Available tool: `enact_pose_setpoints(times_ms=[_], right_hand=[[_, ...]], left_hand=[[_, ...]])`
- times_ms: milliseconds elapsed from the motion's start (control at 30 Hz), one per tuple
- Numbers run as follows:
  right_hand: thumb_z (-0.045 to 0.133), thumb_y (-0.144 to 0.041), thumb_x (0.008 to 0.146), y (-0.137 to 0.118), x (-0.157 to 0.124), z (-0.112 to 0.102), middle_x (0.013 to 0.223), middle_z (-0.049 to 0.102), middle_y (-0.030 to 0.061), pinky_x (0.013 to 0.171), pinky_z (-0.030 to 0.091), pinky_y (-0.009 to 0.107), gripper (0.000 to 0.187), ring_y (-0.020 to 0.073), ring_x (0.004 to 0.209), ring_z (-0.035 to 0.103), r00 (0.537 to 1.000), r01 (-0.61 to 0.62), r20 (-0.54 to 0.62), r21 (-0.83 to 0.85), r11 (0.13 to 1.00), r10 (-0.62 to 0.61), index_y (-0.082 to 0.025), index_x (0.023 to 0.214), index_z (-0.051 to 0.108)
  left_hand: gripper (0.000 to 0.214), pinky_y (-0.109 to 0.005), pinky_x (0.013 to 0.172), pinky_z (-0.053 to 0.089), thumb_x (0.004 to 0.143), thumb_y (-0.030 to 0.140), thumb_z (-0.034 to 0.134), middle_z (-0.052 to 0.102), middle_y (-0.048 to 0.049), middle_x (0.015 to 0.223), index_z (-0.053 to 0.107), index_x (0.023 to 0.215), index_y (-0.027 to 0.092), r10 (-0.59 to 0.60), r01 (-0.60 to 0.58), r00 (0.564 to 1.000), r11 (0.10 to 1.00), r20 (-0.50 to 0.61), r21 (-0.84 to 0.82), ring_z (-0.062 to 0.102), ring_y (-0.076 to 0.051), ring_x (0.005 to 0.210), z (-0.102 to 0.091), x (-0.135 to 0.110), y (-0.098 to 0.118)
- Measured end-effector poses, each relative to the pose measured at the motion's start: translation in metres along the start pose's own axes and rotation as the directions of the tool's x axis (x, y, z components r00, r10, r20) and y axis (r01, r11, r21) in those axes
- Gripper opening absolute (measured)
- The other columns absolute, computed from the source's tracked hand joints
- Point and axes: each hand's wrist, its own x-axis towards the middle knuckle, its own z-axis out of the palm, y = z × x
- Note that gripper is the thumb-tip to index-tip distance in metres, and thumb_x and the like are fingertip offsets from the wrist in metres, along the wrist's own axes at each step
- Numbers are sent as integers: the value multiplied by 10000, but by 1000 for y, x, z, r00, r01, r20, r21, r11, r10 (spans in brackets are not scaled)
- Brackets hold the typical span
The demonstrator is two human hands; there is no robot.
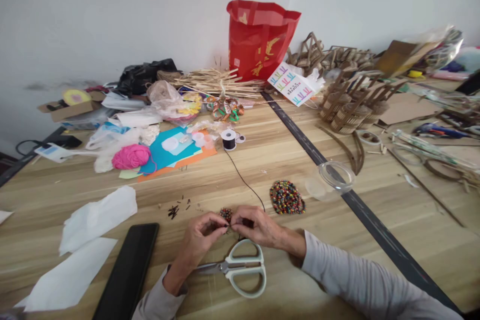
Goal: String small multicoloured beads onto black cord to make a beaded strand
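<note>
My left hand (202, 235) and my right hand (257, 227) meet near the table's front edge, both pinched on a small piece of multicoloured beadwork (225, 214). A thin black thread (243, 182) runs from my hands up to a black thread spool (228, 139). A flat oval patch of coloured beads (287, 197) lies just right of my right hand. Pale green scissors (240, 267) rest on the table beneath my wrists. Small dark bits (175, 210) are scattered to the left of my left hand.
A black phone (129, 270) and white paper sheets (93, 220) lie at the front left. A clear plastic lid (335, 176), pink yarn (130, 156), coloured paper (176, 152), a red bag (258, 40), a bundle of sticks (217, 82) and woven baskets (350, 110) crowd the back.
</note>
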Motion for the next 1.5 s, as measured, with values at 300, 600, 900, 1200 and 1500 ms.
enact_pose_setpoints(times_ms=[300, 600, 900, 1200, 1500], right_hand=[[567, -171, 854, 0, 0, 0, 707, 579, 13, 593, 415, 203, 91, 110, 621, 521, 1000, 20, 7, -19, 1000, -20, -140, 790, 625], [572, -181, 857, 1, -1, 0, 709, 582, 12, 600, 417, 201, 88, 112, 628, 532, 1000, 11, 19, -23, 1000, -11, -143, 807, 633], [569, -206, 867, 2, 0, 0, 705, 585, 17, 588, 418, 204, 111, 115, 625, 531, 999, 26, 20, -42, 999, -25, -143, 799, 630], [569, -179, 858, 1, 0, 0, 710, 591, 19, 600, 421, 207, 97, 117, 638, 539, 999, 29, 20, -21, 999, -28, -138, 807, 641], [575, -183, 852, 2, 0, 0, 705, 596, 20, 596, 416, 209, 102, 117, 630, 532, 999, 26, 19, -15, 1000, -26, -135, 799, 647]], left_hand=[[14, -245, 644, 539, 677, 143, 707, 732, -60, 706, 707, 691, 147, 22, -22, 1000, 1000, 1, 6, 676, -174, 673, 0, 0, 1], [18, -247, 648, 534, 675, 145, 709, 726, -61, 710, 703, 692, 143, 24, -24, 1000, 1000, 3, -13, 670, -174, 677, 0, 0, -2], [8, -251, 641, 534, 688, 149, 702, 733, -67, 716, 700, 695, 148, 50, -51, 999, 999, 14, 10, 675, -180, 676, 0, -1, -3], [21, -251, 650, 531, 679, 132, 706, 737, -65, 714, 705, 688, 151, 61, -61, 998, 998, 21, 19, 677, -181, 680, 1, 0, -4], [12, -249, 649, 523, 684, 140, 705, 729, -62, 710, 704, 692, 150, 65, -65, 998, 998, 17, 16, 670, -178, 677, 1, -1, -8]])
